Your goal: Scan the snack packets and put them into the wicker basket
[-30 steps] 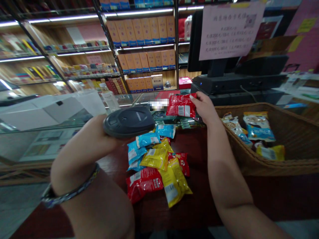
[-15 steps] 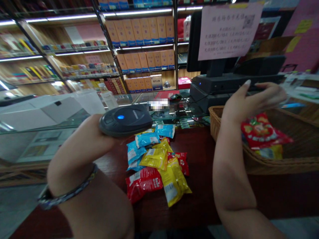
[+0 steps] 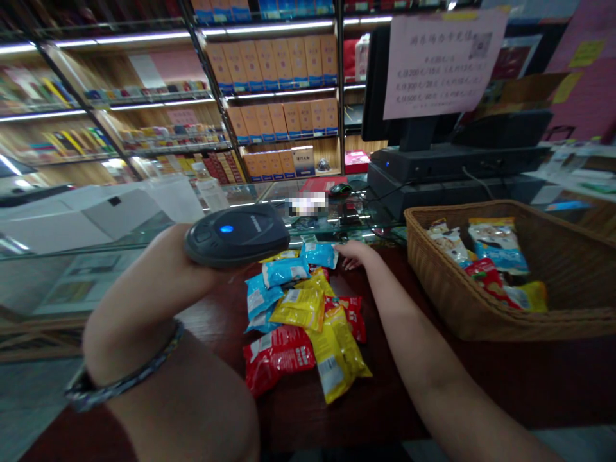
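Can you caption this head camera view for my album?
At a shop counter, the left hand holds a scanner; the right hand lies beside a blue snack packet.

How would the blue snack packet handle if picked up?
The blue snack packet by the right hand looks light and fairly floppy, given its creased wrapper. Its glossy film may slide on neighbouring packets, but it seems unlikely to roll.

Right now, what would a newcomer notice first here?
A black handheld barcode scanner, its blue light lit, sits in the left hand. Beside it, shiny red, yellow and blue snack packets heap on the dark red counter. Far right, a woven wicker basket holds more packets.
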`<state>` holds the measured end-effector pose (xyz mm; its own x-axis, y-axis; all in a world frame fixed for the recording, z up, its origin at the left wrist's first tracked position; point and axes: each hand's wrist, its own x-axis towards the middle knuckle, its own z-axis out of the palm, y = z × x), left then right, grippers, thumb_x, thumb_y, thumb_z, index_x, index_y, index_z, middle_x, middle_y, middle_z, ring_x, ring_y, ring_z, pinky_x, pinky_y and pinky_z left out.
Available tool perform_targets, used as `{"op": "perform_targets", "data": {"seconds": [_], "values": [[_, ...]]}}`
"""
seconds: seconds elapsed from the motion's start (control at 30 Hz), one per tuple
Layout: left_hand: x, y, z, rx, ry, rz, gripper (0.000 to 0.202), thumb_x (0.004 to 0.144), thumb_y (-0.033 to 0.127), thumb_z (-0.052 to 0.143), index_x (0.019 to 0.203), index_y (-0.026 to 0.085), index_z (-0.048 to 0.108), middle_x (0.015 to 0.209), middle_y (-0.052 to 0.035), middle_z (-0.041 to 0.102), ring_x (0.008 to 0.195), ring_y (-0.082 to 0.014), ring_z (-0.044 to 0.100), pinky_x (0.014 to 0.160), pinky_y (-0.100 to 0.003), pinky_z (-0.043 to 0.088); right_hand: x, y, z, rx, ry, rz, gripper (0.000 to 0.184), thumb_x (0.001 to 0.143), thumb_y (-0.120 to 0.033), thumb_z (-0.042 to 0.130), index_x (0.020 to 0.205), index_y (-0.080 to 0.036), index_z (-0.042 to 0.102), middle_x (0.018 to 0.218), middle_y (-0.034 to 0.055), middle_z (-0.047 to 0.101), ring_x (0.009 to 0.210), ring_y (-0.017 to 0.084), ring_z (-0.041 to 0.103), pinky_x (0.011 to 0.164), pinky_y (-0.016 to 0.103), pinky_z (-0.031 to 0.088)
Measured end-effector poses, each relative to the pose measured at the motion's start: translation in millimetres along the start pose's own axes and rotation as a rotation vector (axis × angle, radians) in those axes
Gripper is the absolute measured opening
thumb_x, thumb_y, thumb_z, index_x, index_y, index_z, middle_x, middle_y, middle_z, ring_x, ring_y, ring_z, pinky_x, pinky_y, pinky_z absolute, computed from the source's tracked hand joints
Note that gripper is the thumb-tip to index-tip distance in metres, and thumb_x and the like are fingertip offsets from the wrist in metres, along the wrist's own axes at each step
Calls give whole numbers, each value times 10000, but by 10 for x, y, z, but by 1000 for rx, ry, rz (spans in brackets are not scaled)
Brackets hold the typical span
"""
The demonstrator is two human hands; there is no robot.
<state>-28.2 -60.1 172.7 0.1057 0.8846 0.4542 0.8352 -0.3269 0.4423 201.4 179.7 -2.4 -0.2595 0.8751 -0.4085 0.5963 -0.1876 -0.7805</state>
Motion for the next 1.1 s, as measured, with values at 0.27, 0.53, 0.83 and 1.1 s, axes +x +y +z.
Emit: {"op": "perform_targets", "data": {"seconds": [0.27,0.53,0.83,1.1], "values": [[-18,-71,-13,17,6,-1,270,708,372,756,928,216,771,852,7,795,738,-171,675,714,-271,574,-45,-39,51,211,-44,-193,100,771,-144,690,825,-181,614,709,14,666,629,131,603,620,241,494],[22,-53,-4,16,-16,-14,298,693,371,730,936,207,778,884,-20,797,768,-195,687,761,-323,591,-685,-303,-550,317,13,-511,137,680,-146,623,806,-179,580,704,-30,584,641,108,522,598,214,405],[76,3,15,-8,-86,20,247,682,348,687,862,203,777,809,-13,799,701,-178,680,745,-320,604,-1193,-356,-844,328,190,-638,164,699,-279,599,794,-203,489,643,-51,447,595,109,426,551,223,307],[67,-62,16,-11,-86,47,311,684,364,703,939,204,781,865,-29,810,765,-203,710,744,-321,609,-1177,-310,-875,314,148,-739,162,684,-281,604,795,-196,521,679,-39,486,644,118,443,585,234,327]]}}
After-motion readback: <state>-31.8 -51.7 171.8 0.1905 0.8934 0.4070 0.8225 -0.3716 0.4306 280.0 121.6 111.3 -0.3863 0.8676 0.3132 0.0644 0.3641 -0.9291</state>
